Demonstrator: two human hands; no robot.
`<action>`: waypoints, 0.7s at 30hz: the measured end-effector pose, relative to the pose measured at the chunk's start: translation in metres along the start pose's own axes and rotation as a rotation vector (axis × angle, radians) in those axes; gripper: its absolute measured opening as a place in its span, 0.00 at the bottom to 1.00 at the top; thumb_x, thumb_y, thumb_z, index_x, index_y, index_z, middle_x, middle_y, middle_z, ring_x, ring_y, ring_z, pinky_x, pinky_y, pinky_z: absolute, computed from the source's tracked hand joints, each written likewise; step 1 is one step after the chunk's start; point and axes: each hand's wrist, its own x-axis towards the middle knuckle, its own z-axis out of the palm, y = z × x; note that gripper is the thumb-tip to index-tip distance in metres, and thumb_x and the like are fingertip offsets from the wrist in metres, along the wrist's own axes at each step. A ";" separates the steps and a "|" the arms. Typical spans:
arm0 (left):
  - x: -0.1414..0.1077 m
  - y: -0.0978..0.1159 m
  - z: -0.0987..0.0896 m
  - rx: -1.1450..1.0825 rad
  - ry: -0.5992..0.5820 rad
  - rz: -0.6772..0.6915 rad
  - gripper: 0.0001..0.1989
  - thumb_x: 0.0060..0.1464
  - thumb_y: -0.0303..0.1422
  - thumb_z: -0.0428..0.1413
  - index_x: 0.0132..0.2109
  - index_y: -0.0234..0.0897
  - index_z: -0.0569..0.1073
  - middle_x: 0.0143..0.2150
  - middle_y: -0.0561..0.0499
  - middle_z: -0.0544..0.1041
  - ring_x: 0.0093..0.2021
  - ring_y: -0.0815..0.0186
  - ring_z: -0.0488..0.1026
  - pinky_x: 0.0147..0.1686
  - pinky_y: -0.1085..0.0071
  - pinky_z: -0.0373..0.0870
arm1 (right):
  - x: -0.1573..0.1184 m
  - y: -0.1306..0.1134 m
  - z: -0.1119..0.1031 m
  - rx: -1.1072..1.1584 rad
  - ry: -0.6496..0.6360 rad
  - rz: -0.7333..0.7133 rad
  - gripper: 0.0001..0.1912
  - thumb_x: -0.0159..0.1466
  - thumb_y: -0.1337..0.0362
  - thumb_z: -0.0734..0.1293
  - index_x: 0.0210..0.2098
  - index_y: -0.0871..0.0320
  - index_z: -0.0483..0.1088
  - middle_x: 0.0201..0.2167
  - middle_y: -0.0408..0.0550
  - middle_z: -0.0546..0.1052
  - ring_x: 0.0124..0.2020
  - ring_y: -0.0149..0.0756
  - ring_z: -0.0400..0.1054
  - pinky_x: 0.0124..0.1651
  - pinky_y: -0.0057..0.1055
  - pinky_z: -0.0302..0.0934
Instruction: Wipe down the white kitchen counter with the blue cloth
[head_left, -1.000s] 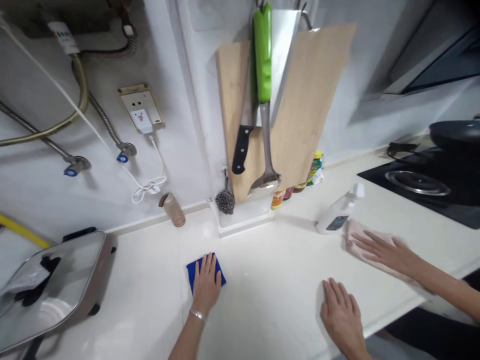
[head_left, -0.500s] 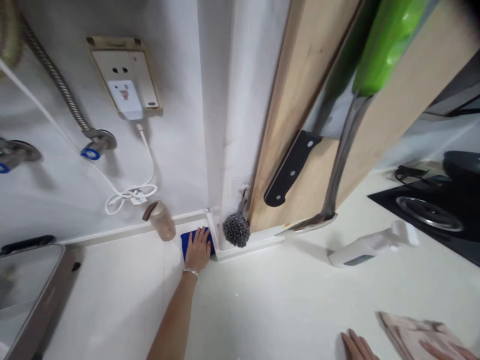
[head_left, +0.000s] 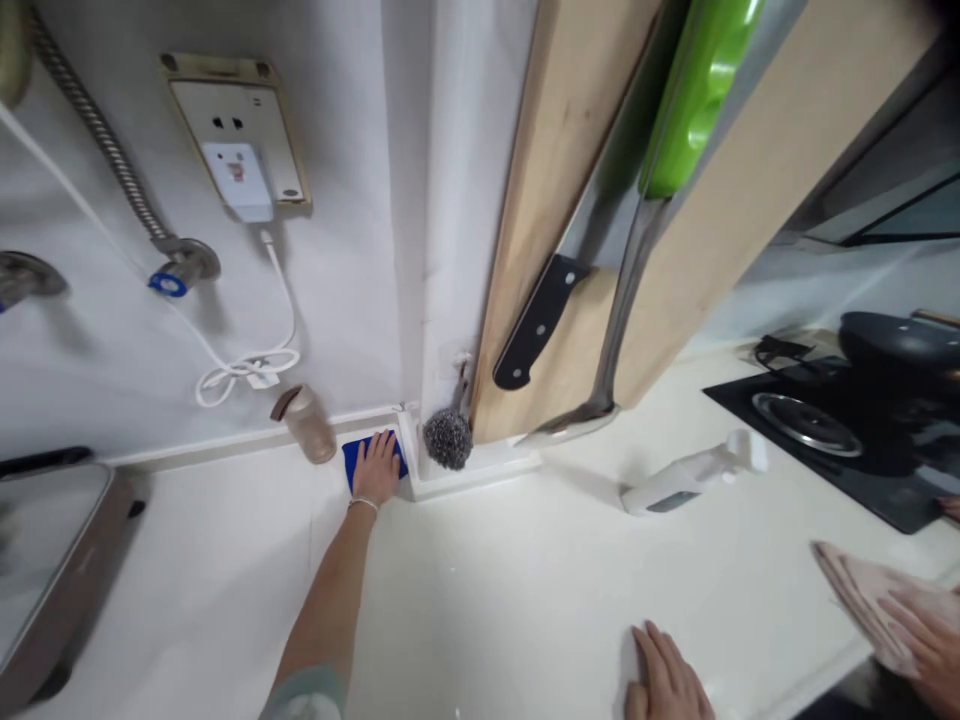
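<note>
At the wall corner a blue cloth [head_left: 351, 457] lies on the white counter. My left hand [head_left: 377, 468], with a bracelet at its wrist, presses flat on the cloth with its fingers spread. My right hand [head_left: 666, 675] rests on the counter at the bottom, its fingers stretched out and nothing visible in it. The palm side is hidden. Left of the cloth stands a brownish bottle [head_left: 310, 425]. A steel wool scrubber [head_left: 448, 438] hangs just right of my left hand.
Beside a wooden board [head_left: 570, 150] hang a black-handled knife [head_left: 540, 325] and a green-handled utensil [head_left: 694, 110]. A white spray bottle [head_left: 679, 480] lies before the black stove [head_left: 885, 480]. Another person's hand [head_left: 930, 640] holds a pinkish cloth [head_left: 862, 595]. A socket [head_left: 240, 130] is on the wall.
The view has shifted, so more of my right hand shows. My left hand stays on the blue cloth. The other person's pinkish cloth has moved right and up.
</note>
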 end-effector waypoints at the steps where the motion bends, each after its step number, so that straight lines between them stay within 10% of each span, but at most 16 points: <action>1: -0.013 0.005 -0.002 0.005 -0.007 -0.009 0.28 0.65 0.35 0.37 0.68 0.35 0.61 0.70 0.43 0.61 0.71 0.54 0.53 0.69 0.46 0.48 | 0.001 -0.005 -0.005 0.008 0.020 0.004 0.32 0.61 0.63 0.55 0.65 0.60 0.56 0.64 0.58 0.65 0.65 0.52 0.58 0.65 0.52 0.54; 10: -0.165 0.075 -0.028 0.055 -0.086 0.051 0.29 0.66 0.37 0.37 0.71 0.36 0.53 0.73 0.46 0.55 0.73 0.57 0.47 0.71 0.49 0.45 | 0.003 -0.023 -0.019 0.039 0.014 0.054 0.30 0.62 0.66 0.56 0.64 0.62 0.57 0.65 0.61 0.63 0.68 0.51 0.51 0.67 0.52 0.47; 21: -0.272 0.261 -0.021 -0.133 -0.183 0.391 0.31 0.66 0.37 0.39 0.73 0.37 0.45 0.75 0.47 0.46 0.75 0.56 0.40 0.72 0.46 0.43 | 0.010 -0.027 -0.032 0.076 -0.043 0.105 0.28 0.62 0.67 0.57 0.62 0.65 0.58 0.66 0.61 0.61 0.69 0.50 0.47 0.69 0.50 0.41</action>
